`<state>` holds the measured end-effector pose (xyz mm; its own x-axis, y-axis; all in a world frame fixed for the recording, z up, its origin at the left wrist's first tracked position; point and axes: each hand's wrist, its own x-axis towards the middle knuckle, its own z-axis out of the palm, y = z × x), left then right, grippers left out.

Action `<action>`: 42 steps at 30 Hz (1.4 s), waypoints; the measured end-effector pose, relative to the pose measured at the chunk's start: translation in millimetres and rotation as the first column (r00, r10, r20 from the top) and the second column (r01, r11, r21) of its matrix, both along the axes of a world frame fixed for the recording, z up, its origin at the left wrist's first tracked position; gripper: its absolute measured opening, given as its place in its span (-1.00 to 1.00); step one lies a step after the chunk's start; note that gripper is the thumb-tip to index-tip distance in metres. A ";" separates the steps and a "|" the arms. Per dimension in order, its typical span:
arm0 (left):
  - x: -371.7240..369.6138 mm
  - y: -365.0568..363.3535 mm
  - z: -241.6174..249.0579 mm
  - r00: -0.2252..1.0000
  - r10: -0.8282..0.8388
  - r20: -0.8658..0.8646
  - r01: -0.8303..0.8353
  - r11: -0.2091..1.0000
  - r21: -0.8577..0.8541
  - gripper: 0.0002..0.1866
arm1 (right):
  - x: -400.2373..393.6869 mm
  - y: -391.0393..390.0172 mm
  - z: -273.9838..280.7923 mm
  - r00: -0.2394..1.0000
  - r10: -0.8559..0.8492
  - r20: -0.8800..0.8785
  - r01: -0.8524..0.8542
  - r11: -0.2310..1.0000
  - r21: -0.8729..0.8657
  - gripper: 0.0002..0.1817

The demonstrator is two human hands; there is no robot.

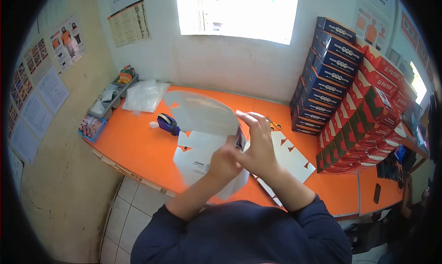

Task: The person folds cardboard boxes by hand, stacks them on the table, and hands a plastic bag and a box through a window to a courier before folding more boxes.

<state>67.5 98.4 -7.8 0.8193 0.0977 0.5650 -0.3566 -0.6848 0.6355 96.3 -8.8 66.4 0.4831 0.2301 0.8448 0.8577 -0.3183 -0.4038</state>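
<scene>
A white die-cut cardboard sheet [200,110], partly folded and blurred, stands tilted above the orange table [138,149]. My left hand [225,162] is closed on its folded edge near the middle. My right hand [258,142] grips the same edge just to the right, its fingers bent over the top and close to my left hand. The lower part of the sheet, with small printed text, spreads left of my hands. More flat white cardboard [290,160] with notched edges lies on the table to the right, partly hidden by my right forearm.
A blue tape dispenser [168,124] and clear plastic bags [145,96] lie at the left, beside a grey tray [110,100]. Scissors [275,124] lie behind my right hand. Tall stacks of dark blue boxes [328,87] and red boxes [368,112] stand right. A person's arm [407,195] shows far right.
</scene>
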 end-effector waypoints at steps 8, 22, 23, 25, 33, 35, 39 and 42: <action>4.2 13.0 -11.1 0.994 -0.009 -0.107 -0.001 0.996 -0.093 -0.70 | 12.0 -10.7 -29.9 0.839 0.272 -0.471 -0.336 0.940 -0.056 -0.92; 2.1 33.4 -76.4 0.959 0.035 -0.279 0.069 0.933 0.354 -0.84 | 59.3 -25.1 -118.7 0.587 0.262 -0.766 -0.392 0.920 0.014 -0.70; -7.2 26.0 -94.2 0.954 -0.039 -0.298 0.165 0.897 0.411 -0.78 | 54.5 -18.1 -123.3 0.677 0.190 -0.711 -0.223 0.974 0.048 -0.55; -34.7 10.4 -121.3 0.849 -0.232 -0.475 0.456 0.776 0.436 -0.68 | 57.4 -5.4 -175.5 0.714 0.038 -0.699 -0.108 0.993 -0.057 -0.45; -21.6 52.6 -83.8 0.593 -0.692 -0.411 -0.135 0.418 -0.898 -0.19 | 39.8 -29.7 -112.8 0.817 0.208 -0.537 -0.326 0.936 -0.133 -0.80; -13.2 67.4 -43.1 0.685 -0.728 0.023 0.000 -0.031 -1.000 -0.25 | 32.3 -32.8 -77.7 0.855 0.471 -0.218 -0.517 0.811 -0.276 -0.81; -4.4 52.5 -53.3 0.911 -0.374 0.171 0.241 0.147 -0.959 -0.75 | 5.7 -32.2 -42.2 0.858 0.506 0.092 -0.513 0.853 0.094 -0.83; -15.1 31.7 -37.4 0.833 -0.428 0.352 0.348 -0.089 -0.933 -0.48 | 0.0 -37.4 -32.1 0.822 0.568 0.044 -0.568 0.823 -0.001 -0.86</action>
